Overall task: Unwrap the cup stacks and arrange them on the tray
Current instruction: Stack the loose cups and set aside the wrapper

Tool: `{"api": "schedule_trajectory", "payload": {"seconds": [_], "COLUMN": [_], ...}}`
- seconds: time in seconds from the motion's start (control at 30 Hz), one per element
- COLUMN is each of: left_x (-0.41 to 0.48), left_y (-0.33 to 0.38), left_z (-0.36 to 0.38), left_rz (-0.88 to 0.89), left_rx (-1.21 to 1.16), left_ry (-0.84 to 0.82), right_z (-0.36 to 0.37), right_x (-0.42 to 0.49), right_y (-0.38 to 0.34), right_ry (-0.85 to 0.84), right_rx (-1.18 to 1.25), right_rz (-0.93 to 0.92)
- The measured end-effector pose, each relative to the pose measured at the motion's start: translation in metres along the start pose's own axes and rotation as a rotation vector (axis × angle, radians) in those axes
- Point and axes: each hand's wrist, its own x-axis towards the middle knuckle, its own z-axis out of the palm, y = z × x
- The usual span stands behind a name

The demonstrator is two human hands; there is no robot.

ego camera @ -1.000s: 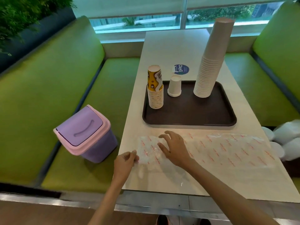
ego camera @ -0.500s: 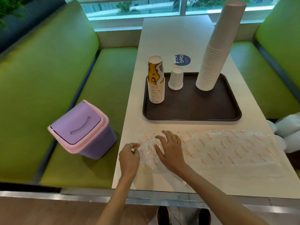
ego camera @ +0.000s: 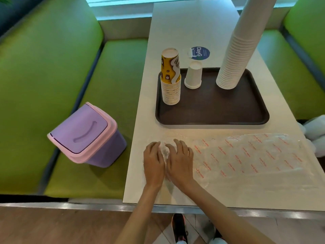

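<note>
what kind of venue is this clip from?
Probably a cafe or fast-food booth: green padded bench seats flank a white table, and a dark brown plastic serving tray holds a tall stack of white paper cups.

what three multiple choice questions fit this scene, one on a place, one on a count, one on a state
1. Where does the purple bin stand?
A) on the tray
B) on the green bench
C) on the floor

2. How many cup stacks stand on the tray?
A) three
B) one
C) five

3. What state is the plastic wrapper in?
A) round a stack
B) in the bin
C) empty, spread on the table

Answers:
1 B, it sits on the bench seat left of the table.
2 A, a yellow stack, a short white one and a tall white one.
3 C, it lies along the table's near edge, with the left hand and right hand on its left end.
</note>
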Motion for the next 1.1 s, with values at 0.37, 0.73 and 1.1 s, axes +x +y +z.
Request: {"api": "schedule_trajectory", "payload": {"seconds": [0.37, 0.73, 1.1], "left_x": [-0.007, -0.005, -0.011], "left_y": [-0.02, -0.029, 0.001], "left_z": [0.018, 0.021, 0.027], "left_rz": [-0.135, 0.111, 0.07], "left_rx": [-0.092, 0.489, 0.43], "left_ry": [-0.095, -0.219, -0.185], "right_z": [0.018, -0.005, -0.028], "right_x": [-0.004, -0.008, -0.006], "right_y": [0.024, 0.076, 0.119], "right_ry": [-0.173, -0.325, -0.352], "right_rx": [-0.086, -0.083, -0.155], "right_rz": [-0.126, -0.035, 0.005]}}
